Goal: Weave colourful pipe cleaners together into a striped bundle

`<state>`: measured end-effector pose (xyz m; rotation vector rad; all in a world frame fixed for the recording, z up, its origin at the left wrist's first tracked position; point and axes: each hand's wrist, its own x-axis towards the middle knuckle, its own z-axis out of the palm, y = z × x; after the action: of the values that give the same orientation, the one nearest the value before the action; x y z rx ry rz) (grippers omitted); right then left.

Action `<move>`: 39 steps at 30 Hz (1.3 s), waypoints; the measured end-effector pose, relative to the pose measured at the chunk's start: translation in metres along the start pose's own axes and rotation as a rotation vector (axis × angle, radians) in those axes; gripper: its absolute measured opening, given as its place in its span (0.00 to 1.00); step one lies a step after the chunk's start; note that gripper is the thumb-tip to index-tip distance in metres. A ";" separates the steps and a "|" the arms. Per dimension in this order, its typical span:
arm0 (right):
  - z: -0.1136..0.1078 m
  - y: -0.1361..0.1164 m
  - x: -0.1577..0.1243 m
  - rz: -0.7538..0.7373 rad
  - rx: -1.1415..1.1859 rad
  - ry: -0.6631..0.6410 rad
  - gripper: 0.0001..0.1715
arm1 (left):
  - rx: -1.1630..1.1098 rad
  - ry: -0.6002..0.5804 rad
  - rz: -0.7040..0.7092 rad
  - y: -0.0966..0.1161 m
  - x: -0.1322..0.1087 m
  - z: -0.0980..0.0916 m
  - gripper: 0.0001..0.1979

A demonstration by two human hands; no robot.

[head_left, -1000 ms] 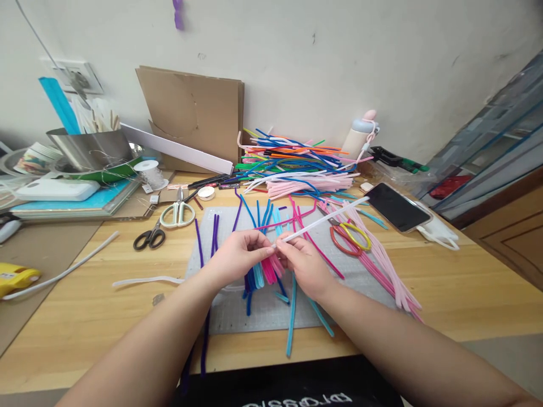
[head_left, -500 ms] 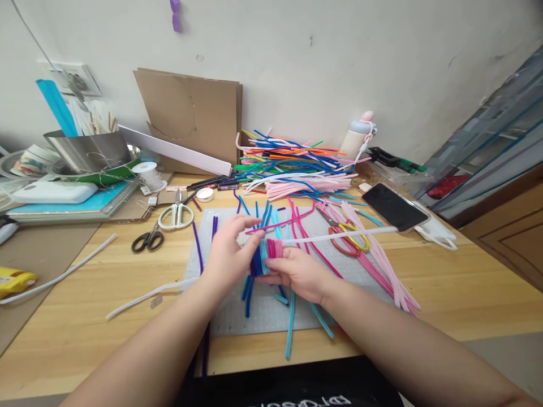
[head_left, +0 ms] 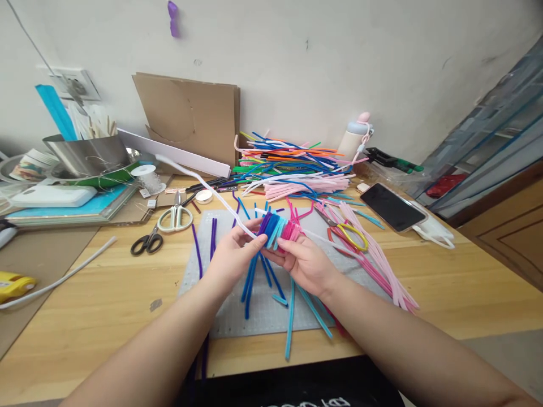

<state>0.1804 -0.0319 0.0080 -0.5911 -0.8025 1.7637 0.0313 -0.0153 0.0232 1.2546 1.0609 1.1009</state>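
Note:
Between my hands is a band of pipe cleaners [head_left: 276,229], wound side by side in purple, blue, light blue and pink. My left hand [head_left: 235,249] pinches its purple end, thumb in front. My right hand [head_left: 306,259] grips the pink end with the thumb on the front face. A white pipe cleaner [head_left: 203,183] sticks out from the left end toward the upper left, and another white length runs out to the right. Below lie loose blue and light blue pipe cleaners [head_left: 290,322] on a grey cutting mat [head_left: 233,322].
White-handled scissors [head_left: 175,219] and black scissors [head_left: 146,243] lie to the left. Red-and-yellow scissors [head_left: 348,237] rest at right beside pink pipe cleaners [head_left: 382,260] and a phone [head_left: 393,207]. A mixed pipe cleaner pile [head_left: 297,164] sits at the back near a bottle [head_left: 355,138].
The band has turned and shifted slightly right and up, showing more of its front. Its left white end has swung from the lower left to the upper left. The right white end now hangs lower.

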 end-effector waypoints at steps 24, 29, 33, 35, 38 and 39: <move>-0.007 0.004 0.002 0.027 -0.133 0.094 0.13 | 0.564 -0.347 -0.142 0.015 -0.007 -0.022 0.13; -0.005 0.007 0.000 0.080 -0.181 0.075 0.13 | 0.483 -0.443 0.108 0.034 -0.020 -0.015 0.13; 0.000 0.013 -0.005 0.173 -0.240 0.070 0.16 | 0.709 -0.025 0.481 0.030 -0.015 -0.007 0.08; 0.002 0.015 -0.006 0.204 -0.267 0.055 0.16 | 0.745 -0.076 0.440 0.023 -0.009 -0.008 0.09; 0.002 0.015 -0.006 0.210 -0.326 0.030 0.15 | 0.676 -0.120 0.265 0.015 -0.003 -0.014 0.07; 0.001 0.013 -0.005 0.188 -0.350 0.038 0.15 | 0.663 -0.104 0.231 0.014 -0.001 -0.016 0.07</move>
<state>0.1730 -0.0398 -0.0012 -0.9558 -1.0671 1.7861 0.0148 -0.0138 0.0362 1.9766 1.2738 0.8596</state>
